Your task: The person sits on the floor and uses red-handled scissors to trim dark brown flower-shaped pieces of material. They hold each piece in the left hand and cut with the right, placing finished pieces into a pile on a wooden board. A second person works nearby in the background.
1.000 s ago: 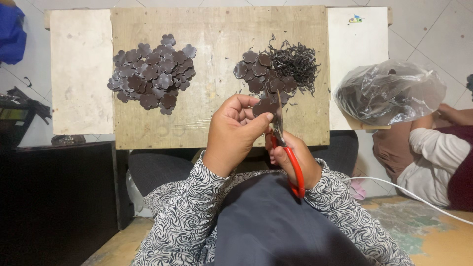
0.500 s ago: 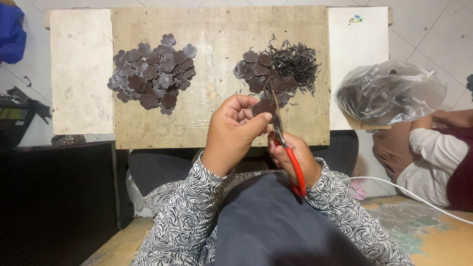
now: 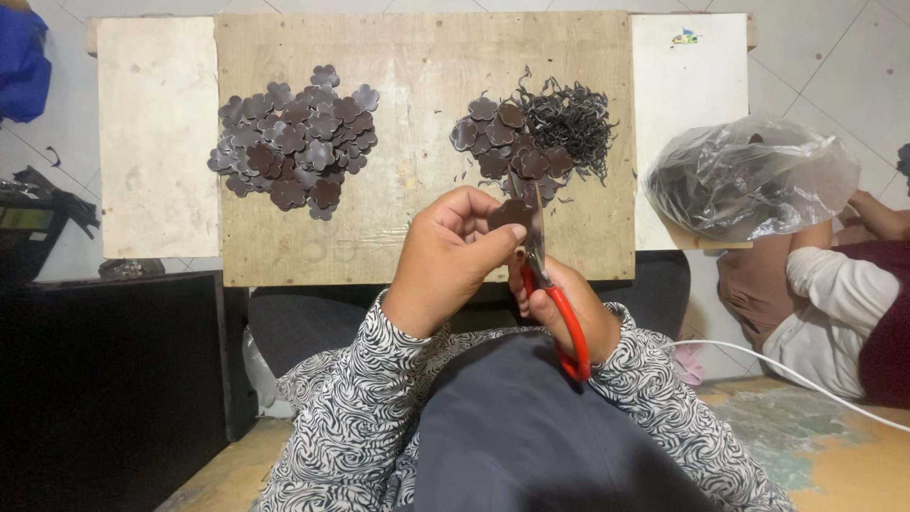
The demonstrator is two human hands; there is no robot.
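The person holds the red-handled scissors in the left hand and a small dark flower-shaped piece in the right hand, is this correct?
Not quite: the hands are swapped. In the head view, the right hand holds the red-handled scissors, and the left hand holds the small dark flower-shaped piece.

A clear plastic bag (image 3: 754,175) beside a seated co-worker (image 3: 825,303).
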